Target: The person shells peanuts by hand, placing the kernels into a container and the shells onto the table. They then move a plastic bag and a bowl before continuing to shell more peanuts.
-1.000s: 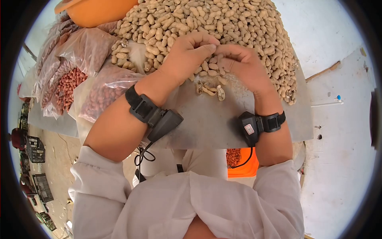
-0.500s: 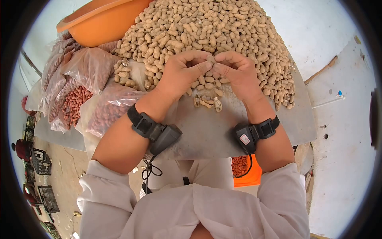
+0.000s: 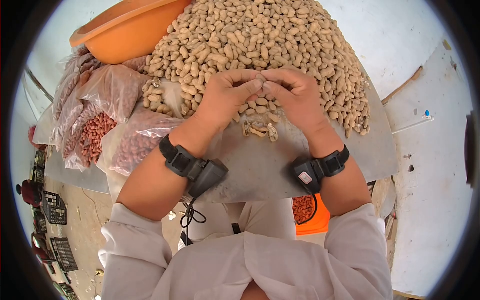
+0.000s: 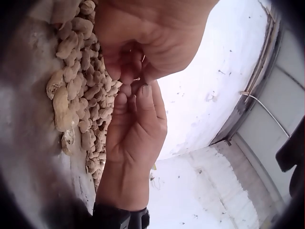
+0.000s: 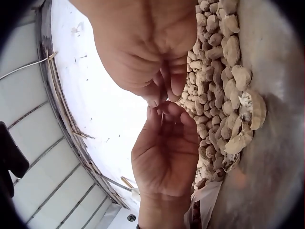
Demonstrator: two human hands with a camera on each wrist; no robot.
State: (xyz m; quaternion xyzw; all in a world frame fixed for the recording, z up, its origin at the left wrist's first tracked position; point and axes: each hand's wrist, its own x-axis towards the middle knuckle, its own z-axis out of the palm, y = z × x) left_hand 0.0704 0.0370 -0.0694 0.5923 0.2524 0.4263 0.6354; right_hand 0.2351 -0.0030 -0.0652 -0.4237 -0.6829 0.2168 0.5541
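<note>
Over the near edge of the peanut heap (image 3: pixel 260 37), my left hand (image 3: pixel 225 95) and right hand (image 3: pixel 301 100) meet fingertip to fingertip. Between them they pinch a peanut (image 4: pixel 135 88), mostly hidden by the thumbs and index fingers. Several unshelled peanuts lie just below the fingertips in the head view. Closer to me on the grey metal tabletop (image 3: pixel 255 170) are broken peanut shells (image 3: pixel 258 130), one showing its pale inside in the right wrist view.
Clear plastic bags (image 3: pixel 115 92) of reddish shelled peanuts lie at the left, before an orange basin (image 3: pixel 130 35). An orange container (image 3: pixel 320 220) with red kernels sits below the table's front edge. Black crates (image 3: pixel 64 254) stand on the floor at far left; a white wall (image 3: pixel 425 165) rises at right.
Both hands have come together, the right turning in toward the left; a peanut showed between their fingertips half a second ago and is now mostly covered. The head view has tilted slightly.
</note>
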